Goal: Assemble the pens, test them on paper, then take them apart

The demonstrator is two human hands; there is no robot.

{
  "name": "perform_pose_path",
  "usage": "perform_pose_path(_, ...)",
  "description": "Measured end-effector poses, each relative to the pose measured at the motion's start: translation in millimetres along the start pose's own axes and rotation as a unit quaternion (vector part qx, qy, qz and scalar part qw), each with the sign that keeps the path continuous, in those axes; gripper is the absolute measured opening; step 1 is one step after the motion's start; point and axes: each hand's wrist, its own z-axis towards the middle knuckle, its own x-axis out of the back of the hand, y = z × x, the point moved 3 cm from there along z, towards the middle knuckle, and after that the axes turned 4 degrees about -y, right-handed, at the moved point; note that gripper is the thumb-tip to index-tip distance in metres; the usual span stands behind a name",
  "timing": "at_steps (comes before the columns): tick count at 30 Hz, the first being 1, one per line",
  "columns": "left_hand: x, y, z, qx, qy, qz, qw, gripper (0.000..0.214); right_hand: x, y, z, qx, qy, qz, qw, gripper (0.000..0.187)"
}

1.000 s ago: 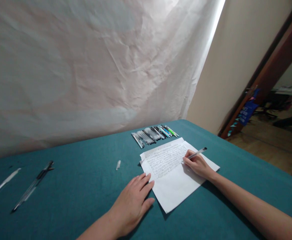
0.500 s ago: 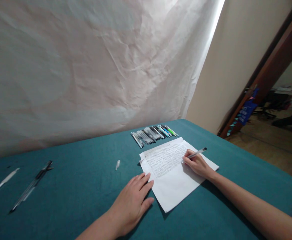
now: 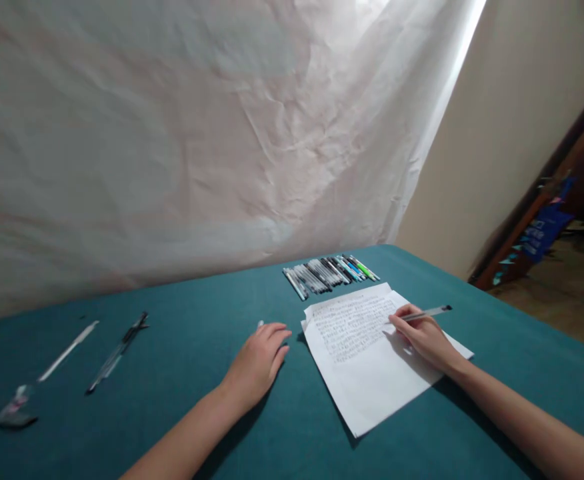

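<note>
A white sheet of paper [image 3: 372,380] lies on the teal table [image 3: 172,407], its upper half covered in handwriting. My right hand [image 3: 425,340] rests on the sheet and is closed on a clear pen [image 3: 429,312], tip down at the right end of the written lines. My left hand [image 3: 259,360] lies on the cloth left of the paper, fingers stretched forward. Its fingertips reach a small clear pen cap [image 3: 261,324], which is mostly hidden behind them.
A row of several pens [image 3: 329,272] lies beyond the paper near the white backdrop sheet [image 3: 197,133]. At far left lie a dark pen [image 3: 117,352], a thin white stick [image 3: 67,350] and a small blurred item [image 3: 15,411]. A doorway [image 3: 547,227] opens at right.
My left hand has left the paper's lower left edge and moved forward to the small cap. My right hand keeps the pen on the paper. The view has turned left.
</note>
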Motion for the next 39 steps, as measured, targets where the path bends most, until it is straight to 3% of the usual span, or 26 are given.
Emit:
perform_pose_path(4,10.3,-34,7,0.099,0.046,0.015,0.994,0.027,-12,-25,2,0.058,-0.022,-0.007,0.998,0.023)
perform_pose_path(9,2.4,-57,12,0.182,0.048,0.021,0.982,0.025,-59,-85,-2,0.118,-0.148,0.010,0.982,0.025)
perform_pose_path(15,2.0,-64,7,0.185,0.068,-0.015,0.980,0.022,-124,-138,-6,0.147,-0.263,0.066,0.951,0.030)
perform_pose_path(19,8.5,-74,5,0.175,0.128,-0.140,0.966,0.029,-150,-143,-5,0.171,-0.249,0.077,0.950,0.027)
perform_pose_path(21,9.6,-81,7,0.192,0.161,-0.248,0.936,0.032,-156,-139,-6,0.193,-0.205,0.059,0.958,0.023)
perform_pose_path(24,6.6,-87,10,0.234,0.197,-0.421,0.854,0.033,-160,-132,-11,0.242,-0.150,0.008,0.958,0.017)
perform_pose_path(28,-0.9,-82,12,0.256,0.229,-0.586,0.734,0.025,-161,-132,-19,0.325,-0.165,-0.038,0.930,0.020)
perform_pose_path(31,-6.1,-73,12,0.266,0.232,-0.659,0.665,0.018,-160,-135,-23,0.358,-0.187,-0.062,0.913,0.029)
perform_pose_path(35,-8.9,-64,10,0.276,0.222,-0.706,0.613,0.014,-159,-137,-26,0.379,-0.191,-0.075,0.902,0.032)
perform_pose_path(39,-8.8,-59,10,0.279,0.204,-0.721,0.601,0.015,-159,-137,-26,0.382,-0.178,-0.071,0.904,0.031)
